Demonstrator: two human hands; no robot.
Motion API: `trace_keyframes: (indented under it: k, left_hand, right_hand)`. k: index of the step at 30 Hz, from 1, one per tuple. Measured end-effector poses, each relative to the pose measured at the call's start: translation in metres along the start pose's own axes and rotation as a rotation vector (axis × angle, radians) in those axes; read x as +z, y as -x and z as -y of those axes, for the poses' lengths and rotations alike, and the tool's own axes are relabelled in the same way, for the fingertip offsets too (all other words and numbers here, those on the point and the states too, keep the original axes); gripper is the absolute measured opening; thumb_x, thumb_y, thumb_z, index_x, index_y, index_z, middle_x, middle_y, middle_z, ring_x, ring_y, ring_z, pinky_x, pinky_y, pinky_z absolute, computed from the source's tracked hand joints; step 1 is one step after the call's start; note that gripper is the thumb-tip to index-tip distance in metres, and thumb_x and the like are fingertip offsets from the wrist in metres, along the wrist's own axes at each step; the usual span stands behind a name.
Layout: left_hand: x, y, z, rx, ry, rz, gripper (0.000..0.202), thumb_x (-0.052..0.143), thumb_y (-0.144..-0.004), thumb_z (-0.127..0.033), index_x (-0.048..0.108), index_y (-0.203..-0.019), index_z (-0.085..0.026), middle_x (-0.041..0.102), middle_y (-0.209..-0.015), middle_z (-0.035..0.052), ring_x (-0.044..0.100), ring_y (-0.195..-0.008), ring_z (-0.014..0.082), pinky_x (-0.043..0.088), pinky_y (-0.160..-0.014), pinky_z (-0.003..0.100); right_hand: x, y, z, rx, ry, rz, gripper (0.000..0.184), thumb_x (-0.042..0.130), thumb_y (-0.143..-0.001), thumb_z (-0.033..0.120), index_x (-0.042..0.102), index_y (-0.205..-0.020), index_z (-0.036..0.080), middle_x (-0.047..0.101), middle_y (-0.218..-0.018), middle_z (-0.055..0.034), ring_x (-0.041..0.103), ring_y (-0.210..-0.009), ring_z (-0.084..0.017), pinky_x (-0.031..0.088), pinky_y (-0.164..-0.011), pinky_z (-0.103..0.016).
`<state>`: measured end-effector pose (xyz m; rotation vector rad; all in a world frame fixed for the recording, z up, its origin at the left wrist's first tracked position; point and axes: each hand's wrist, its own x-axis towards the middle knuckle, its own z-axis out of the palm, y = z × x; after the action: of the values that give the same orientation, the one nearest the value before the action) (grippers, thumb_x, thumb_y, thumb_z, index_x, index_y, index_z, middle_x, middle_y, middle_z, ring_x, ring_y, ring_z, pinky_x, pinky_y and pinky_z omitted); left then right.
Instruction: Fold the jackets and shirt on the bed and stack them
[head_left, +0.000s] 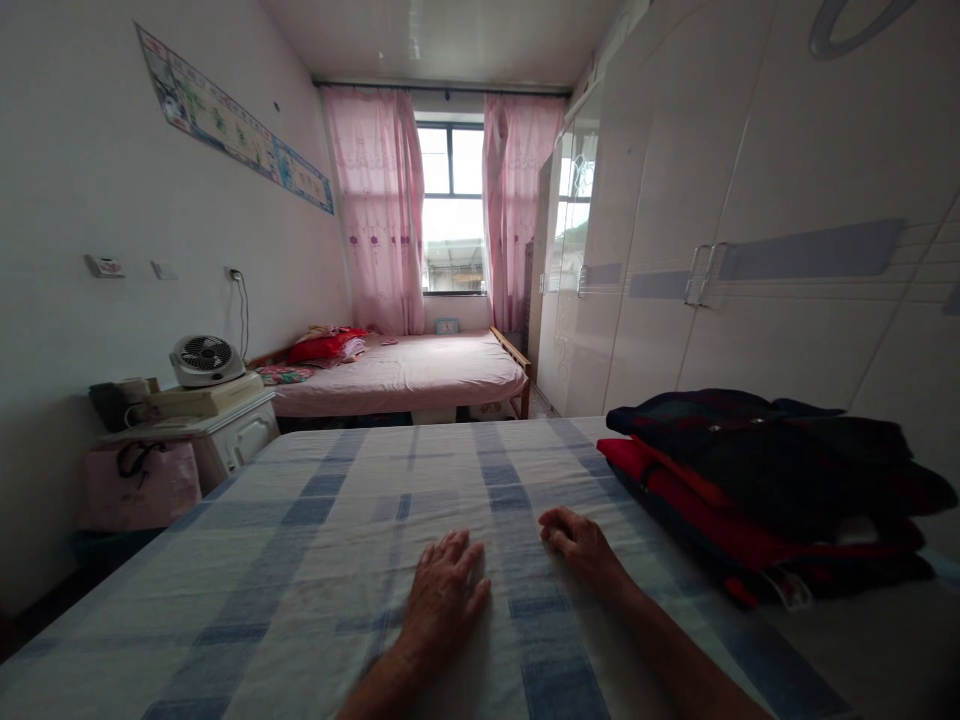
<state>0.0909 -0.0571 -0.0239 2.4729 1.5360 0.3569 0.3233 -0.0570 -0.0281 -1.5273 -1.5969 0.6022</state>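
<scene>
My left hand point(447, 585) rests palm down on the bed sheet point(435, 475), fingers spread and nothing held. To its right, my right hand point(576, 540) is also over the sheet, its fingers loosely bent toward the left and nothing visible in them. The sheet is pale with blue stripes and blocks and lies mostly flat. A stack of folded clothes point(675, 490), dark plaid on top with red layers beneath, sits on the bed beyond my right hand. Neither hand touches the stack.
White wardrobes point(667, 200) line the right side. Past the bed's far edge stands another bed point(420, 365) with a pink sheet, below a window point(452, 215). On the left, a small fan point(206, 358) tops a white cabinet point(244, 430), with a pink bag point(142, 485) beside it.
</scene>
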Motion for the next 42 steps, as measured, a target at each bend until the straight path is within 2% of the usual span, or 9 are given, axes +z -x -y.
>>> trace_keyframes:
  k: [28, 31, 33, 34, 36, 38, 40, 42]
  left_hand:
    - [0.006, -0.002, 0.006, 0.040, -0.019, -0.015, 0.047, 0.043, -0.086, -0.036, 0.051, -0.130, -0.022, 0.042, -0.143, 0.0089, 0.034, -0.134, 0.0252, 0.022, -0.111, 0.046]
    - [0.007, -0.004, 0.007, 0.045, -0.034, -0.017, 0.047, 0.042, -0.086, -0.035, 0.051, -0.130, -0.021, 0.042, -0.144, 0.0092, 0.034, -0.134, 0.0248, 0.022, -0.111, 0.046]
    - [0.008, -0.005, 0.008, 0.048, -0.041, -0.019, 0.046, 0.042, -0.086, -0.034, 0.052, -0.129, -0.020, 0.043, -0.143, 0.0097, 0.035, -0.134, 0.0249, 0.022, -0.111, 0.046]
    - [0.008, -0.005, 0.009, 0.052, -0.042, -0.020, 0.046, 0.042, -0.086, -0.034, 0.052, -0.129, -0.020, 0.043, -0.143, 0.0099, 0.035, -0.133, 0.0250, 0.022, -0.111, 0.047]
    - [0.008, -0.005, 0.009, 0.059, -0.042, -0.026, 0.045, 0.042, -0.087, -0.034, 0.053, -0.128, -0.020, 0.043, -0.142, 0.0100, 0.036, -0.133, 0.0253, 0.023, -0.111, 0.047]
    - [0.008, -0.005, 0.010, 0.065, -0.039, -0.035, 0.045, 0.042, -0.087, -0.034, 0.053, -0.128, -0.019, 0.044, -0.142, 0.0107, 0.036, -0.133, 0.0257, 0.023, -0.111, 0.047]
    - [0.008, -0.005, 0.010, 0.065, -0.034, -0.044, 0.045, 0.043, -0.086, -0.033, 0.053, -0.128, -0.019, 0.044, -0.142, 0.0112, 0.037, -0.132, 0.0258, 0.024, -0.110, 0.047]
    - [0.009, -0.005, 0.011, 0.068, -0.030, -0.052, 0.045, 0.043, -0.086, -0.034, 0.054, -0.127, -0.020, 0.045, -0.141, 0.0110, 0.037, -0.132, 0.0258, 0.024, -0.110, 0.047]
  right_hand:
    - [0.001, 0.004, 0.003, 0.008, 0.005, -0.001, 0.024, 0.042, -0.073, 0.024, 0.061, -0.086, 0.018, 0.068, -0.076, -0.0030, 0.062, -0.073, -0.017, 0.044, -0.073, -0.028]
    - [0.000, 0.006, 0.007, 0.043, -0.047, -0.021, 0.025, 0.043, -0.073, 0.024, 0.061, -0.088, 0.018, 0.068, -0.079, -0.0037, 0.063, -0.072, -0.016, 0.046, -0.072, -0.029]
    - [-0.014, 0.003, 0.016, 0.044, -0.093, -0.072, 0.027, 0.043, -0.074, 0.025, 0.060, -0.092, 0.017, 0.068, -0.084, -0.0048, 0.064, -0.072, -0.016, 0.048, -0.070, -0.029]
    - [-0.027, 0.001, 0.023, 0.020, -0.093, -0.127, 0.027, 0.043, -0.074, 0.025, 0.060, -0.094, 0.018, 0.069, -0.087, -0.0055, 0.064, -0.073, -0.016, 0.049, -0.071, -0.029]
    - [-0.067, -0.008, 0.038, -0.068, -0.010, -0.312, 0.027, 0.045, -0.075, 0.025, 0.059, -0.097, 0.018, 0.069, -0.093, -0.0069, 0.064, -0.083, -0.018, 0.048, -0.080, -0.031]
    - [-0.119, -0.019, 0.048, -0.141, 0.183, -0.555, 0.030, 0.045, -0.078, 0.026, 0.059, -0.103, 0.019, 0.067, -0.102, -0.0082, 0.062, -0.094, -0.020, 0.045, -0.087, -0.034]
    - [-0.170, -0.029, 0.045, -0.148, 0.490, -0.833, 0.035, 0.043, -0.079, 0.024, 0.056, -0.111, 0.017, 0.063, -0.112, -0.0119, 0.056, -0.105, -0.024, 0.042, -0.092, -0.039]
    - [-0.208, -0.035, 0.028, 0.005, 0.784, -0.972, 0.043, 0.047, -0.079, 0.029, 0.052, -0.118, 0.012, 0.054, -0.125, -0.0188, 0.046, -0.117, -0.032, 0.036, -0.094, -0.048]
